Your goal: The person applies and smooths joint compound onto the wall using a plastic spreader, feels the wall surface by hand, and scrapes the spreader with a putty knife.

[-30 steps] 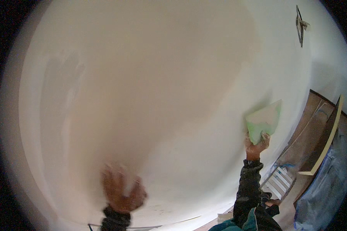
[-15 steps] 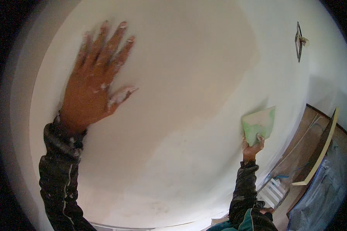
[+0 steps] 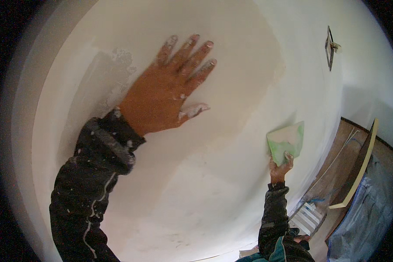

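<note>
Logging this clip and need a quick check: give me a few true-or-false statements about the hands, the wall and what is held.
1. The left hand lies flat on the white wall, fingers spread. True.
2. The right hand holds a red brush. False: it holds a green sanding pad.
3. The pad is in the left hand. False: the right hand grips it.
4. Both sleeves are dark and paint-flecked. True.

Left hand (image 3: pixel 161 96) flat on the wall (image 3: pixel 231 183), right hand (image 3: pixel 280 169) (with a sanding pad (image 3: pixel 286 140)) lower, well to its right
</note>
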Demonstrator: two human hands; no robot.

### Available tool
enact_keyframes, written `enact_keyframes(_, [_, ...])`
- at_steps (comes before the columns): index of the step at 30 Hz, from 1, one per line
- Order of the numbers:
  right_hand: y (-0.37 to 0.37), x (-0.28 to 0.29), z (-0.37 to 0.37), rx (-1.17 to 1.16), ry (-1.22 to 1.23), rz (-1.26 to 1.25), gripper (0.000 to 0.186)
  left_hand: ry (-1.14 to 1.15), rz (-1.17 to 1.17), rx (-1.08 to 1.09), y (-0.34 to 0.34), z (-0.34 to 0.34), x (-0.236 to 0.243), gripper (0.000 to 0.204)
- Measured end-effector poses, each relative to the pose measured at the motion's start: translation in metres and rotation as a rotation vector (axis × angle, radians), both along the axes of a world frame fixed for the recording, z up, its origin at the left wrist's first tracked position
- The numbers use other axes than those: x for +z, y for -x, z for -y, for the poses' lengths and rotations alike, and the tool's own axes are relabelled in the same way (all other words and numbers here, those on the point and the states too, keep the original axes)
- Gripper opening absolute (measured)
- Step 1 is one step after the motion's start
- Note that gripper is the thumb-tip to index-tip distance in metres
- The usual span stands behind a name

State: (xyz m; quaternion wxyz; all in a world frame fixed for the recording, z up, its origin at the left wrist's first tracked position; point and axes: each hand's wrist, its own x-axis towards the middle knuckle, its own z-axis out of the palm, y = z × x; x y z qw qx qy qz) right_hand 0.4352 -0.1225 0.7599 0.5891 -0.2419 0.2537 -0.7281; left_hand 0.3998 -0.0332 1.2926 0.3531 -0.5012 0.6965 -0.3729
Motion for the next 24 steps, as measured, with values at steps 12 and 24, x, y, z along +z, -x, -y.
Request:
enact_keyframes(12, [0.015, 0.024, -0.007, 0.127, 0.129, -0.088, 0.031, -0.265, -0.183, -0.127, -0.027, 0.033, -0.103, 0.067])
enact_keyframes(24, [0.001, 0.000, 0.007, -0.204, 0.216, -0.241, 0.032, -0.221, -0.236, -0.187, -0.031, 0.028, -0.065, 0.058])
